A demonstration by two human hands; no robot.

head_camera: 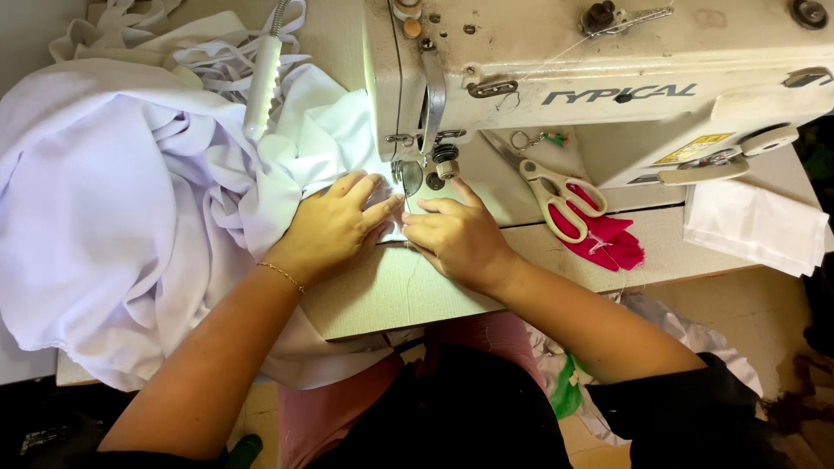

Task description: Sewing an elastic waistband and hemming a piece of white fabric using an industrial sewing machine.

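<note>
I see my left hand [334,227] and right hand [459,239] flat, fingers together, pressing the white fabric [148,208] on the table [391,291] near its front edge, just below the sewing machine [608,78]; the cloth trails leftward over the table's left edge. Cream-handled scissors [556,195] lie slanted on a pink scrap [608,239] toward the right; a small yellow rectangular label [695,148] sits on the machine's body.

1. White cloth [130,191]: soft, matt, heavily creased.
2. Sewing machine [608,69]: painted metal, cream, scuffed and grimy.
3. Scissors [556,195]: smooth, pale plastic handles.
4. Pink scrap [608,239]: matt cloth.
5. Table [391,287]: smooth, dull.
</note>
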